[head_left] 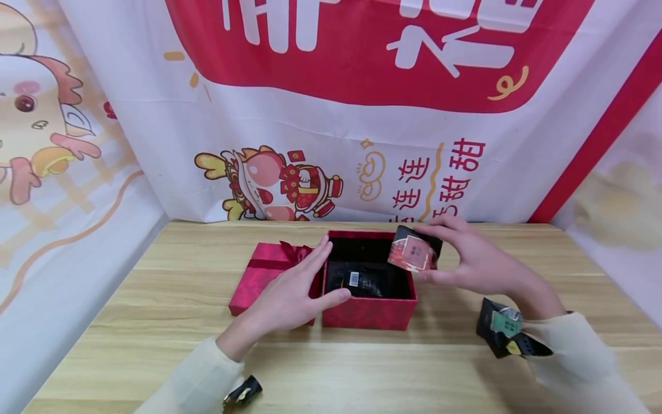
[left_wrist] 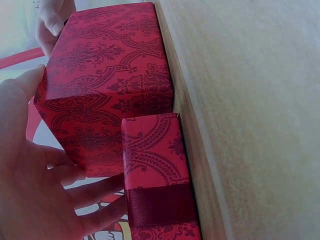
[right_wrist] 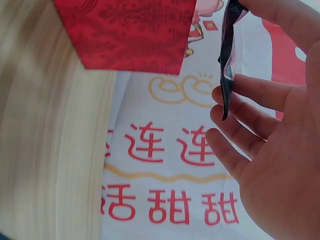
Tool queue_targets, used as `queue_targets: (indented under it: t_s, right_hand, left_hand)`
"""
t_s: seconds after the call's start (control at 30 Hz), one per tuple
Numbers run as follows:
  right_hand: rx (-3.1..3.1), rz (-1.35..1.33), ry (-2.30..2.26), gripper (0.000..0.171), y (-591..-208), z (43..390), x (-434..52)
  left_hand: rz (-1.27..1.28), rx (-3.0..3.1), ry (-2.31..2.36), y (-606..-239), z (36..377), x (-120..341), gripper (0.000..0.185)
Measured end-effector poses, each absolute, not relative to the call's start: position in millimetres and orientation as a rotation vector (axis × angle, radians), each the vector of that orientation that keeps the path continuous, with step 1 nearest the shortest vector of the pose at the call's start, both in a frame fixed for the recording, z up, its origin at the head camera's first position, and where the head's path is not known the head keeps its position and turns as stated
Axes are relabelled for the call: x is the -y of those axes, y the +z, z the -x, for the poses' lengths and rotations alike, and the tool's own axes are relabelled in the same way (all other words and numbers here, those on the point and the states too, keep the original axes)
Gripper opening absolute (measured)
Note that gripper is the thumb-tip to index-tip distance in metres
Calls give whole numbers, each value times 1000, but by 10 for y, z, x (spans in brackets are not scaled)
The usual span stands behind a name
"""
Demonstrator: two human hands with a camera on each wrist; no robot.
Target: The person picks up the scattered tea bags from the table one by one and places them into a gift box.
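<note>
An uncovered red patterned box (head_left: 369, 313) with a black inside stands on the table. Inside it lies a black packet (head_left: 368, 278) with a white barcode patch. My left hand (head_left: 289, 293) rests at the box's left side; in the left wrist view its fingers are stretched along the wall, with the thumb at the near top edge. Over the box's right rim, my right hand (head_left: 478, 261) pinches a small black packet (head_left: 414, 251) with a pinkish-red label between thumb and fingers. Edge-on in the right wrist view, that packet (right_wrist: 227, 60) looks thin and flat.
The red lid (head_left: 264, 270), with a dark red ribbon and bow, lies left of the box. By the right sleeve sits a black packet with a green label (head_left: 504, 324). A printed white and red cloth (head_left: 310, 115) hangs behind the wooden table (head_left: 155, 322).
</note>
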State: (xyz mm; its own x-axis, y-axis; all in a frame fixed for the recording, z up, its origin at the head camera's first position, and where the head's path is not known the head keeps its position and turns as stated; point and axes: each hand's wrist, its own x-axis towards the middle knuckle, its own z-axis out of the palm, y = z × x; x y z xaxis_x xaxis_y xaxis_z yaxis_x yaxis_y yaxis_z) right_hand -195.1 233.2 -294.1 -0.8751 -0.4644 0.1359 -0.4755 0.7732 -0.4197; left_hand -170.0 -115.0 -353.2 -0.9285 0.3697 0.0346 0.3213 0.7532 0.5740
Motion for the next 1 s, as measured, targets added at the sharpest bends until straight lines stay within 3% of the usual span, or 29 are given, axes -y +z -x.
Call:
queue_targets:
  t_s: [1.0]
  right_hand:
    - [2886,-981,753,79,-3298,2142,-1655]
  left_hand:
    - [-548,-2860,893,-3529,1705,1158,101]
